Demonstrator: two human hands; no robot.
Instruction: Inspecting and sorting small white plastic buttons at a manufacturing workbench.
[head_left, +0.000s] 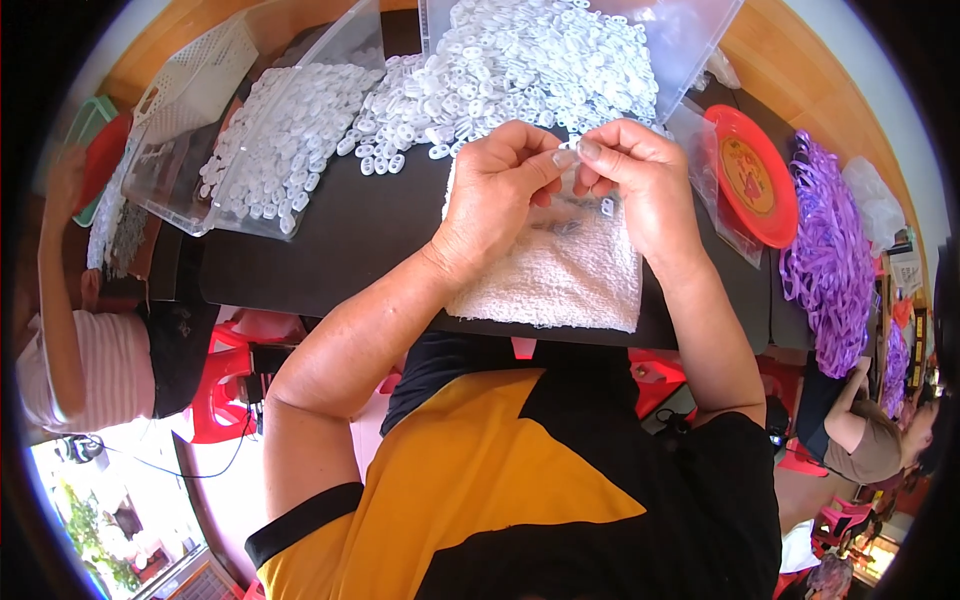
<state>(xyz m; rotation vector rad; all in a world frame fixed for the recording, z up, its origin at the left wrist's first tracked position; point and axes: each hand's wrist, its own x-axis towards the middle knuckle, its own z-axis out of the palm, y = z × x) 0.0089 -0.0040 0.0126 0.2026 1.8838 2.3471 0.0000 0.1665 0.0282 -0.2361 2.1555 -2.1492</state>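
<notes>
My left hand (495,185) and my right hand (648,175) meet over a white terry towel (545,285) at the table's near edge. Both are closed in a pinch, thumb tips almost touching. A speck of white shows between the fingertips, apparently one of the small white plastic two-holed pieces, though the fingers mostly cover it. Another white two-holed piece (607,206) lies on the towel beside my right hand. Just beyond my hands a large heap of the same white pieces (540,65) spills from a clear bin onto the dark table.
Left of the heap, a clear plastic bin (180,205) lies with more white pieces. A red round plate (752,175) and a bundle of purple ribbon (828,250) are at the right. Other people sit at both sides; red stools (218,390) stand below the table.
</notes>
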